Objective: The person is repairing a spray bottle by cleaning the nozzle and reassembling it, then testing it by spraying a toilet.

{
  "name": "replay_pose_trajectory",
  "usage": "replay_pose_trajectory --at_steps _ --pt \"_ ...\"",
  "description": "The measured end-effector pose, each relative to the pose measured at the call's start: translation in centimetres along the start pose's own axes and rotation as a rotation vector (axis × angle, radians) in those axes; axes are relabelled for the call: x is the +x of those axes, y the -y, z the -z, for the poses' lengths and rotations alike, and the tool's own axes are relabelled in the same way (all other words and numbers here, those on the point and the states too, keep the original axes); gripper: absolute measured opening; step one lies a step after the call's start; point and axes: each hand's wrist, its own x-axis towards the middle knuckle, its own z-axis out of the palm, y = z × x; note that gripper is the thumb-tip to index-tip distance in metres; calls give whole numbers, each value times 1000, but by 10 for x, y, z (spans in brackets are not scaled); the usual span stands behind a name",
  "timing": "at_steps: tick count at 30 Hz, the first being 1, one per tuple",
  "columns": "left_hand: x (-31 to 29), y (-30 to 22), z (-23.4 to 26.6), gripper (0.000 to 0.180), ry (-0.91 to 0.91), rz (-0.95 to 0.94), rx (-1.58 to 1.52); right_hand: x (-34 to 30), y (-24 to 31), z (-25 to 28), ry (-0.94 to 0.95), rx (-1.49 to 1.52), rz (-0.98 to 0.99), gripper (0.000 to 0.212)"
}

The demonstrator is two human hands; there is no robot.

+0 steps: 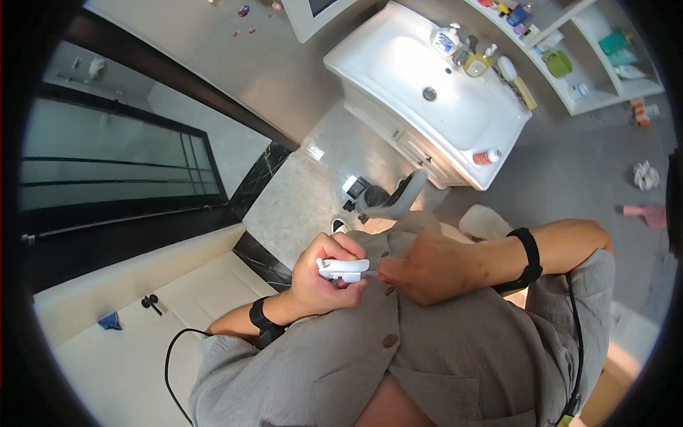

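Close in front of my grey buttoned shirt (356,341), my left hand (324,281) is closed around a small white plastic piece (344,270). The piece has a curved upper edge and a knob at its left end; my palm and fingers cover part of it. Just to its right, my right hand (435,272) is closed, its fingers pinched at the piece's right end. A thin, pale sliver shows between the piece and those fingertips. Too little of it is visible to name, and I cannot tell whether it joins the white piece.
Ahead is a white sink (398,67) with a pump bottle (447,39), a yellow soap bottle (479,62) and a small red-and-white bottle (486,156). A grey upright device (388,203) stands on the tiles below. Open shelves (590,92) hang far right; a bathtub (178,285) lies left.
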Motion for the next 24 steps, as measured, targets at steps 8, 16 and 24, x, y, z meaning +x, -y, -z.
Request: replay_pose_trajectory --at_steps 8,16,24 --pt "-44 -24 22 47 97 -27 54 13 60 -50 -74 -143 -191 13" --pt "-25 -28 -32 41 139 98 64 -44 68 -80 -402 -104 -194 12" --pt "17 -14 -101 39 239 257 41 -126 61 -86 -573 17 -313 9"
